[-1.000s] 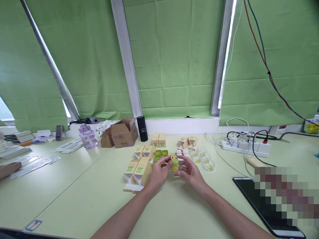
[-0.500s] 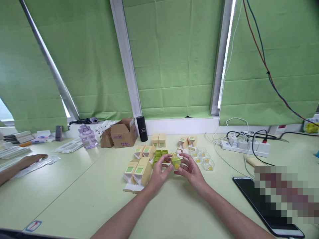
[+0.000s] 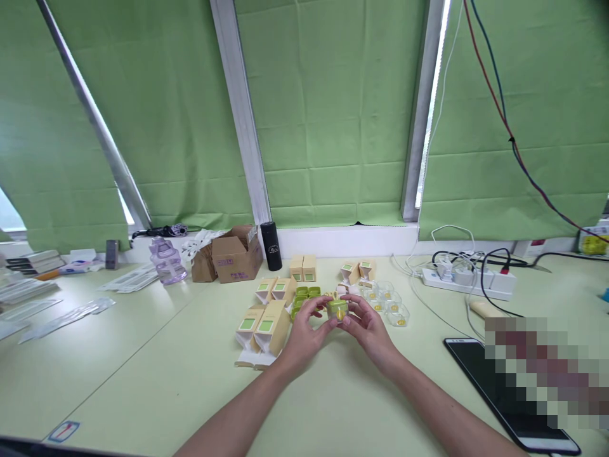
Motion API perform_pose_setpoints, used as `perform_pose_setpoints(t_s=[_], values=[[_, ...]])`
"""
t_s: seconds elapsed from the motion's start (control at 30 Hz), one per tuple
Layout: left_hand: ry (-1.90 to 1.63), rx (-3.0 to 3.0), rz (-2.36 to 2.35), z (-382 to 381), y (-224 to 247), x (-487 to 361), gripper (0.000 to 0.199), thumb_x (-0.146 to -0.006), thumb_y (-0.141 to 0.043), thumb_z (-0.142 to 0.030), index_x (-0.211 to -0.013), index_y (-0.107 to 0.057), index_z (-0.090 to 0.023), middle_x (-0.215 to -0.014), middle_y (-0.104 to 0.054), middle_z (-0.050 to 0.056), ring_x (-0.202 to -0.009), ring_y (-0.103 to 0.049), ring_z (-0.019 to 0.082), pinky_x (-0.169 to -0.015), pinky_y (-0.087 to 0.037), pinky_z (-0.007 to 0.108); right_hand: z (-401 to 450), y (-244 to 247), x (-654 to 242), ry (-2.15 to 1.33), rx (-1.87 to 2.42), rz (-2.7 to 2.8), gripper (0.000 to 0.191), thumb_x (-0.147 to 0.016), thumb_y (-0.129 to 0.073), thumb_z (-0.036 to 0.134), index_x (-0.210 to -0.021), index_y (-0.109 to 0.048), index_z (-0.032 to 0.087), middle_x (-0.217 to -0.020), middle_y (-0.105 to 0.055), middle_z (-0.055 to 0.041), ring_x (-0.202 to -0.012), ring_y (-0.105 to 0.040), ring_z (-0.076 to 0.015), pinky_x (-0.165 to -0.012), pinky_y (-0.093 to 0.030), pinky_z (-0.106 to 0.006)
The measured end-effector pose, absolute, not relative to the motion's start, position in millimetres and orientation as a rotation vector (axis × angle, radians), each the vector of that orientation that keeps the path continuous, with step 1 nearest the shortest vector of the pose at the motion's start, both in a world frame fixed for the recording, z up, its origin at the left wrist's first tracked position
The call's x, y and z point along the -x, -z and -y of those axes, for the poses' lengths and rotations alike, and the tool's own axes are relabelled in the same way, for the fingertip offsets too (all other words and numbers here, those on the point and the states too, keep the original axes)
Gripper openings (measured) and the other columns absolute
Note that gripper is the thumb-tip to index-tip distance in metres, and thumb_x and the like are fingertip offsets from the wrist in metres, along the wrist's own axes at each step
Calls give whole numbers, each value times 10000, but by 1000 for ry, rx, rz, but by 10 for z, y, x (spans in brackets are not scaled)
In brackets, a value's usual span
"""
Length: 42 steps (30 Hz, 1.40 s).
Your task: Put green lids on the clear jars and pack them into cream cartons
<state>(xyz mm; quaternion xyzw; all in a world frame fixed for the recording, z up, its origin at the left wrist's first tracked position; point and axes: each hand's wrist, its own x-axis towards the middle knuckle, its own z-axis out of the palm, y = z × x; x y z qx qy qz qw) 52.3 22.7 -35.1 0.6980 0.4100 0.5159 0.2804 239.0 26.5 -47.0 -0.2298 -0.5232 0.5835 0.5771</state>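
Between my two hands is a small clear jar with a green lid (image 3: 338, 310), a yellow mark showing on its front. My left hand (image 3: 307, 333) grips its left side, with the thumb at the lower front. On the other side my right hand (image 3: 371, 330) pinches it in the same way. Just behind my left fingers lie several green lids (image 3: 308, 292), partly hidden. To the right of my right hand stand several clear jars (image 3: 398, 315) with yellow marks. Cream cartons (image 3: 272, 327) with green labels stand left of my left hand.
More cream cartons (image 3: 303, 268) stand further back. Behind them are a black bottle (image 3: 271, 246), a cardboard box (image 3: 236, 257) and a purple bottle (image 3: 167, 261). A white power strip (image 3: 469, 284) with cables lies at the right, and a large phone (image 3: 504, 387) nearer me.
The jar has turned upright, its lid now level on top, and my fingers have closed in around it. Another person's hand at the far left has gone out of view.
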Motion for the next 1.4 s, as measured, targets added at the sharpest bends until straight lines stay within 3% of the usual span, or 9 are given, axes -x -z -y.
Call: perform_pose_setpoints(t_s=[0.17, 0.47, 0.63, 1.1, 1.4], values=[[-1459, -1889, -1064, -225, 350, -519, 556, -877, -800, -477, -1356, -629, -252, -1227, -687, 106, -1116, -640, 271, -965, -521, 420, -237, 454, -2372, -1555, 405, 1051, 527, -811, -896, 425, -1276, -686, 295, -1099, -776, -67, -1036, -736, -269, -1021, -555, -516], [-1438, -1856, -915, -152, 297, -566, 311, -974, -701, -350, -1241, -603, -227, -1170, -693, 94, -1125, -673, 246, -992, -520, 406, -349, 583, -2440, -1763, 343, 834, 502, -867, -798, 333, -1327, -639, 210, -1148, -805, -153, -987, -792, -306, -948, -565, -480], [-1436, -1846, -913, -147, 300, -568, 272, -986, -673, -332, -1219, -591, -218, -1163, -692, 94, -1124, -672, 241, -986, -524, 403, -364, 591, -2449, -1739, 377, 835, 479, -864, -789, 344, -1308, -654, 226, -1129, -808, -136, -979, -787, -298, -928, -571, -485], [-1371, -1781, -1004, -202, 334, -553, 504, -954, -704, -475, -1370, -591, -214, -1328, -678, 149, -1217, -642, 286, -997, -537, 423, -274, 468, -2430, -1515, 498, 904, 636, -656, -960, 348, -1235, -705, 282, -1125, -759, -75, -958, -710, -256, -842, -566, -418], [-1356, -1790, -1006, -194, 334, -554, 573, -912, -760, -475, -1401, -611, -216, -1365, -677, 145, -1226, -637, 292, -1016, -532, 432, -308, 522, -2419, -1391, 561, 1025, 742, -574, -989, 298, -1254, -690, 294, -1183, -747, -75, -1079, -673, -272, -925, -548, -412]])
